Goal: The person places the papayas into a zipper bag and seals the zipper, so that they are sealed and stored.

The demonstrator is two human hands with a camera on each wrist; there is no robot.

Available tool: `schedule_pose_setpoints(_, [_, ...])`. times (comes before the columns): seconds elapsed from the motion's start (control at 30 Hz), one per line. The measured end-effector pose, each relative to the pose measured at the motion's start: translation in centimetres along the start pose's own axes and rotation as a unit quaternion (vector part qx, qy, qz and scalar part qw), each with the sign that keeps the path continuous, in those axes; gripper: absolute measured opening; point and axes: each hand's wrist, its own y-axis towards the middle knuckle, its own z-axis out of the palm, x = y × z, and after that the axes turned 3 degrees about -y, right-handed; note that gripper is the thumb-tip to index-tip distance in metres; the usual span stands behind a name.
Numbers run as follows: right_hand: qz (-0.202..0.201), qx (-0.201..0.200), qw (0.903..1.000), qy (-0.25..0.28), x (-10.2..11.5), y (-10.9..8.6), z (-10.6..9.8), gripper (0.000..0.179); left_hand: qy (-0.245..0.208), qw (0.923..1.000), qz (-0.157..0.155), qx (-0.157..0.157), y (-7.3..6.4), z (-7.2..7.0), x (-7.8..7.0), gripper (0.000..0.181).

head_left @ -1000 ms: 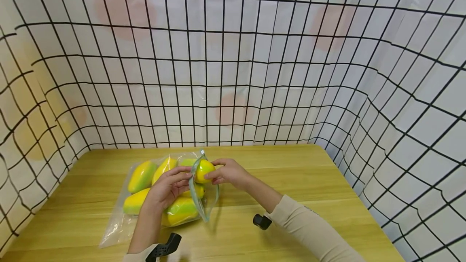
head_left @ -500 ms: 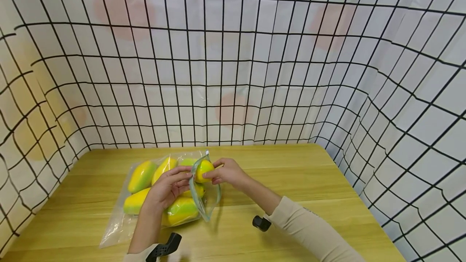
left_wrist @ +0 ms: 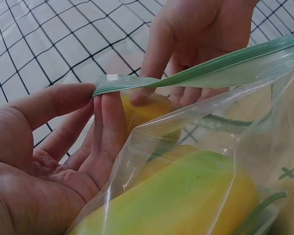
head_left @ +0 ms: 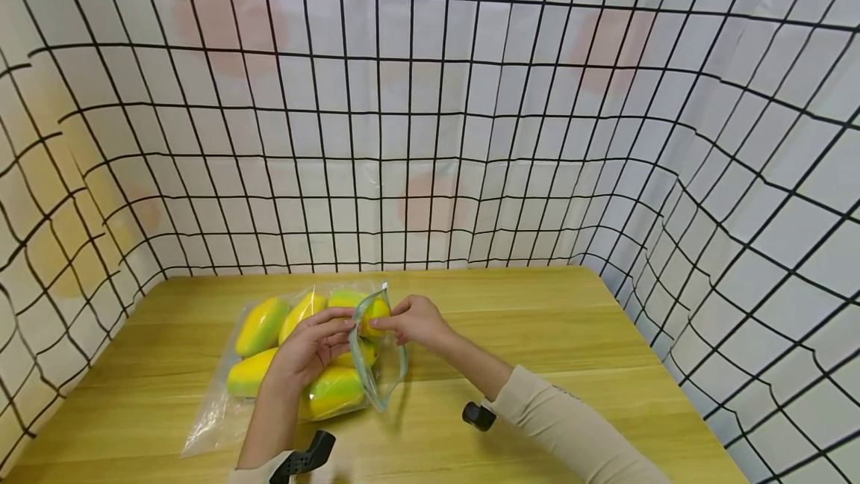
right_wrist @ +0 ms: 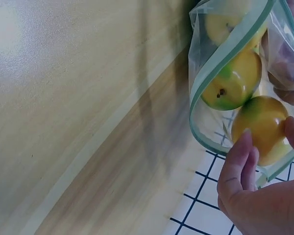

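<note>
A clear zip bag (head_left: pixel 215 420) with a green zip rim (right_wrist: pixel 198 98) lies on the table, holding several yellow-green mangoes (head_left: pixel 262 326). Its mouth gapes toward the right. My left hand (head_left: pixel 304 353) pinches that rim between thumb and fingers, as the left wrist view shows, with the other fingers under the plastic. At the mouth, my right hand (head_left: pixel 422 322) holds the stem end of one mango (right_wrist: pixel 259 125) by its fingertips, thumb on one side and fingers on the other. Most of this mango is inside the bag, beside another mango (right_wrist: pixel 232 81).
The wooden table (head_left: pixel 537 320) extends to the right of the bag. A black wire grid (head_left: pixel 430 133) with white sheeting behind it stands around the back and sides. Black wrist mounts (head_left: pixel 479 415) sit by both beige sleeves (head_left: pixel 571 432).
My right hand has moved slightly left with the mango, which has gone deeper into the bag. The left hand stays on the rim in nearly the same place.
</note>
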Motion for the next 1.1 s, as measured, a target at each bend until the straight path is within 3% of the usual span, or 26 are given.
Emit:
schedule_pose_setpoints(0.67, [-0.009, -0.007, 0.9999, 0.009, -0.6, 0.8, 1.3, 0.033, 0.003, 0.9998, -0.006, -0.021, -0.2, 0.0, -0.1, 0.027])
schedule_pose_setpoints(1.1, [-0.022, -0.011, 0.9997, 0.010, -0.7, 1.1, 1.8, 0.043, 0.001, 0.9997, -0.008, -0.023, -0.2, 0.1, -0.2, 0.024])
